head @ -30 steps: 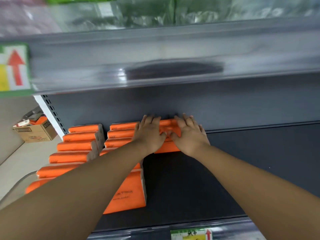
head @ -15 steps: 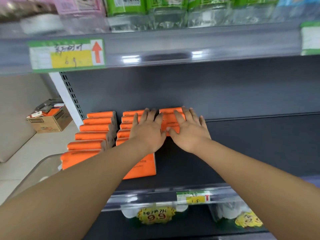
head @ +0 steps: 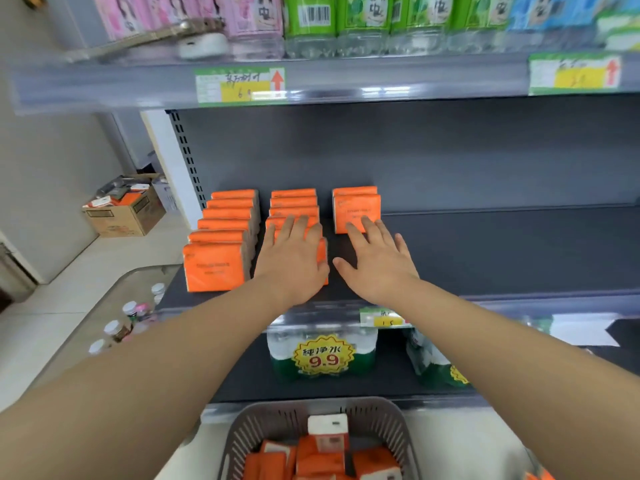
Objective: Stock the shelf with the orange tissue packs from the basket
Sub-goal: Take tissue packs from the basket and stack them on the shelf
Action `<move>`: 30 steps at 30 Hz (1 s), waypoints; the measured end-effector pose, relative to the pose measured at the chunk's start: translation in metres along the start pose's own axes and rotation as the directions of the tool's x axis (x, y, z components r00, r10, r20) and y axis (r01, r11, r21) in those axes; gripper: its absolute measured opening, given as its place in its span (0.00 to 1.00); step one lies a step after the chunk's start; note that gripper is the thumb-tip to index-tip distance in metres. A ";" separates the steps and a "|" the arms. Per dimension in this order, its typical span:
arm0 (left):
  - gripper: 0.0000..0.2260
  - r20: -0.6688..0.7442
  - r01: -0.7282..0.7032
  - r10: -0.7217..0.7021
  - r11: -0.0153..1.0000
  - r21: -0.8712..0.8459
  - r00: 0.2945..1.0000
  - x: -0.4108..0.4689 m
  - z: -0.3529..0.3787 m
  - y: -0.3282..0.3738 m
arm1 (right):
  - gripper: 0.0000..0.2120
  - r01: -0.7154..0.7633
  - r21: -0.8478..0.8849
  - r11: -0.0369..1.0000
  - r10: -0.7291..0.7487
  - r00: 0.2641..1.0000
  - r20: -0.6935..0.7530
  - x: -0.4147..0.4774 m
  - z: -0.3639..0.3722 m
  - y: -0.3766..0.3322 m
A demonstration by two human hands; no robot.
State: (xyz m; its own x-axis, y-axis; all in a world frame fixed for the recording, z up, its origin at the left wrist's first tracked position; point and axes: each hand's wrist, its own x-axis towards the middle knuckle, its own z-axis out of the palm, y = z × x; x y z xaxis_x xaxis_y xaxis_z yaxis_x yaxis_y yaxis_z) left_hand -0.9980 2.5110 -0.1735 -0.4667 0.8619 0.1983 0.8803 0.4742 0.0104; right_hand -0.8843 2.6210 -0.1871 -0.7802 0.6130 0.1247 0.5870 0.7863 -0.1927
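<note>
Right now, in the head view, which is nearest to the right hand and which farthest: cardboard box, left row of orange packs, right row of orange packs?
1. Right row of orange packs, at the fingertips of the right hand.
2. Left row of orange packs, farther left, beyond the left hand.
3. Cardboard box, on the floor, far left.

tissue pack rows (head: 217, 268) 3 (rightmost: 2) | basket (head: 242, 441) 1 | box (head: 128, 216) 1

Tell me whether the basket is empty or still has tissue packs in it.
Not empty. The basket holds a jumble of orange tissue packs, lying loose at different angles below its rim.
</note>
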 end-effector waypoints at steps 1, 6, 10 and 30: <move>0.29 0.004 0.005 -0.005 1.000 -0.004 1.000 -0.009 0.000 -0.001 | 0.33 0.008 -0.005 1.000 -0.008 1.000 0.005 -0.008 0.002 -0.004; 0.31 -0.006 0.003 -0.003 1.000 0.022 1.000 -0.054 0.005 -0.002 | 0.35 0.042 -0.010 0.999 -0.042 0.999 -0.006 -0.045 0.016 -0.018; 0.31 0.029 0.010 -0.011 1.000 0.015 1.000 -0.090 0.016 -0.004 | 0.35 0.055 -0.033 0.998 -0.055 0.998 0.005 -0.070 0.029 -0.027; 0.30 0.214 0.083 -0.076 0.996 -0.026 0.974 -0.200 0.124 -0.015 | 0.36 0.107 -0.020 0.994 -0.100 0.971 0.217 -0.159 0.130 -0.031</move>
State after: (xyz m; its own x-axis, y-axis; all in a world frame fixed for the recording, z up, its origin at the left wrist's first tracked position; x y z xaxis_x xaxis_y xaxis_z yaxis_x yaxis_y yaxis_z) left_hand -0.9285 2.3539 -0.3344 -0.5394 0.8419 -0.0174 0.8404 0.5395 0.0519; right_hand -0.8065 2.4889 -0.3271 -0.8632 0.4999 -0.0709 0.5046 0.8487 -0.1587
